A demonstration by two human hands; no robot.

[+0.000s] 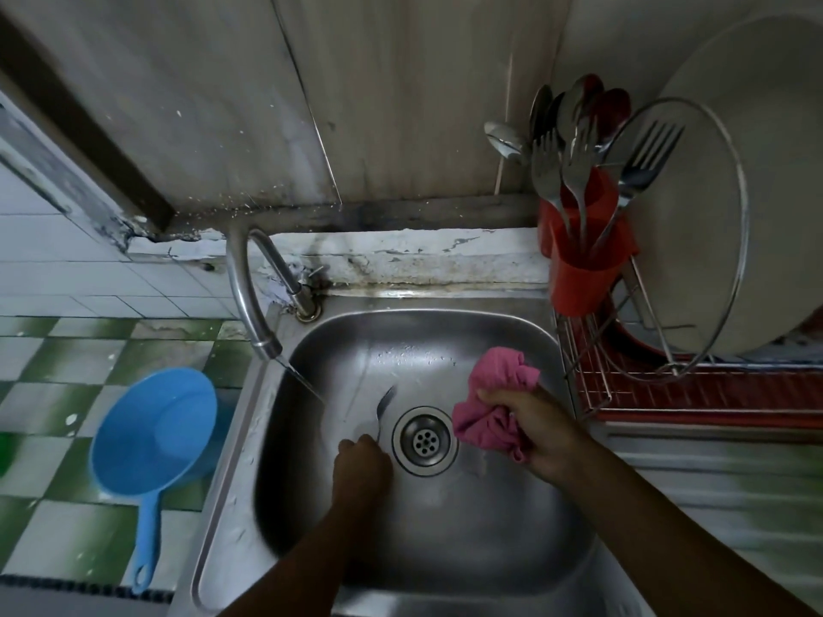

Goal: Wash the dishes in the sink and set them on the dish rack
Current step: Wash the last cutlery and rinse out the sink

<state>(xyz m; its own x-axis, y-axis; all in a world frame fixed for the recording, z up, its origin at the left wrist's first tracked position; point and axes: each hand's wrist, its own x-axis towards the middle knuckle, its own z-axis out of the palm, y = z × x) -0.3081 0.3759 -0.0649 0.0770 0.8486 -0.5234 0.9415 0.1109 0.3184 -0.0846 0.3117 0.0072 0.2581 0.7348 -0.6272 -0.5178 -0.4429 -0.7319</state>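
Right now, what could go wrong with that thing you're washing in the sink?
1. The wet utensil in the left hand could slip and clatter onto the drain beside it.
2. The faucet stream lands near it, so water may splash out.
3. The red cutlery cup looks crowded; pushing another piece in might snag or tip it.

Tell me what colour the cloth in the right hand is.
Pink. The cloth, bunched in the right hand, shows clearly in the head view.

Thin metal utensil (385, 405): motion-blurred, type unclear, handle hidden in left hand (360, 460). Large round pale plate (779, 193): cut off at right edge.
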